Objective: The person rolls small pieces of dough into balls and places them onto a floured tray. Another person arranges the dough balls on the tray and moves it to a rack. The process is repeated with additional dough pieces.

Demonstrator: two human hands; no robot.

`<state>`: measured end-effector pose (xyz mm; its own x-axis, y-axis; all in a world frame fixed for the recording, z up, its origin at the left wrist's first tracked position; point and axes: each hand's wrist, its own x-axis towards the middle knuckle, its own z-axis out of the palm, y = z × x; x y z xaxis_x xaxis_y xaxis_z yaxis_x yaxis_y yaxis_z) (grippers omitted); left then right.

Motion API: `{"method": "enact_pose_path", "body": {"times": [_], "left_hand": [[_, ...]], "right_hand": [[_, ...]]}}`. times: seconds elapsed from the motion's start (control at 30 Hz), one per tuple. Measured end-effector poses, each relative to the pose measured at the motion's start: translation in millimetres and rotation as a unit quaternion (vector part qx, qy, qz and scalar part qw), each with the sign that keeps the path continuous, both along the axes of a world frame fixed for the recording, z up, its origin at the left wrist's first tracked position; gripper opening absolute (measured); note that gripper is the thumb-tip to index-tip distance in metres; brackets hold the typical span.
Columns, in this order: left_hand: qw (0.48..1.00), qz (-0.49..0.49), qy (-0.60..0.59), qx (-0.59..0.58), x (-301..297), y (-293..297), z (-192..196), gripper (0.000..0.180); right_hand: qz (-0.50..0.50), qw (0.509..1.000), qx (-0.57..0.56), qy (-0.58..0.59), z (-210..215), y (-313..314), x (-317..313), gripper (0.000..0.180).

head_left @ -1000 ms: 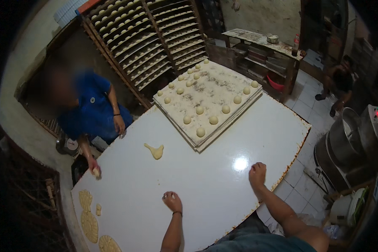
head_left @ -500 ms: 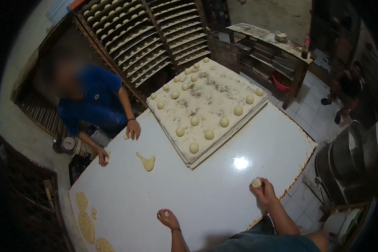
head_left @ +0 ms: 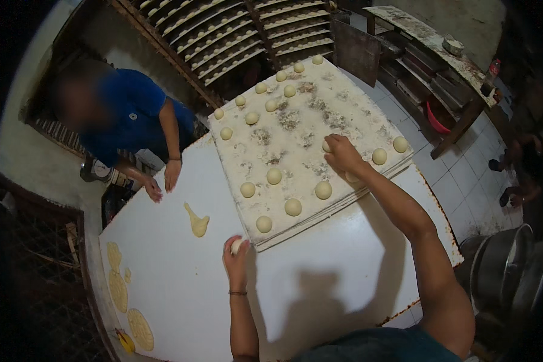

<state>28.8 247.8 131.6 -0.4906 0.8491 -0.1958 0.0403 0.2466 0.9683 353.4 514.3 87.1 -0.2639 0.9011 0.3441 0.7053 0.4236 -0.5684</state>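
My right hand [head_left: 345, 155] reaches over the floured board [head_left: 356, 102], its fingers closed around a pale dough ball [head_left: 326, 146] that shows at the fingertips. Beside the board's near-left corner, my left hand [head_left: 234, 265] is closed on another dough ball [head_left: 238, 245], just above the white table. Round dough balls sit spaced apart on the board, such as one near the front edge [head_left: 292, 207]. My right forearm partly covers one ball [head_left: 351, 177]. A loose dough piece with a thin tail [head_left: 198, 221] lies on the table to the left.
Across the table [head_left: 181, 283] stands a co-worker in a blue shirt [head_left: 133, 114], both hands over its left edge. Flattened dough pieces [head_left: 140, 330] lie at the near left. Behind are a rack of dough-filled trays [head_left: 223, 45] and a side bench [head_left: 428, 36]; metal pots [head_left: 495, 259] stand right.
My right hand has moved forward from the table's right side to over the board with its dough ball. My left hand has moved forward to the board's corner. The view has shifted.
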Motion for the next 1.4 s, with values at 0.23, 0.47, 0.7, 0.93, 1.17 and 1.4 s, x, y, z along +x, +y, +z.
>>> {"method": "enact_pose_path", "body": {"times": [0.23, 0.47, 0.7, 0.93, 1.17, 1.4], "left_hand": [[0.871, -0.24, 0.367, 0.222, 119, 185, 24, 0.036], [0.843, -0.22, 0.456, 0.179, 116, 188, -11, 0.052], [0.961, -0.039, 0.26, 0.091, 5, -70, -1, 0.029], [0.984, -0.015, 0.172, -0.033, -49, -311, -58, 0.022], [0.967, 0.232, 0.1, -0.045, -298, -392, -91, 0.02], [0.921, 0.285, 0.264, -0.024, -577, -336, -105, 0.034]], "right_hand": [[-0.091, 0.966, 0.047, 0.239, 54, -112, 33, 0.04], [-0.174, 0.936, -0.111, 0.285, 1, -300, 70, 0.015], [-0.096, 0.915, -0.242, 0.307, -14, -369, -10, 0.011], [0.197, 0.943, -0.166, 0.21, 22, -319, -160, 0.011], [0.29, 0.925, -0.19, 0.153, 32, -355, -349, 0.01], [0.337, 0.88, -0.331, 0.047, 12, -453, -439, 0.011]]}}
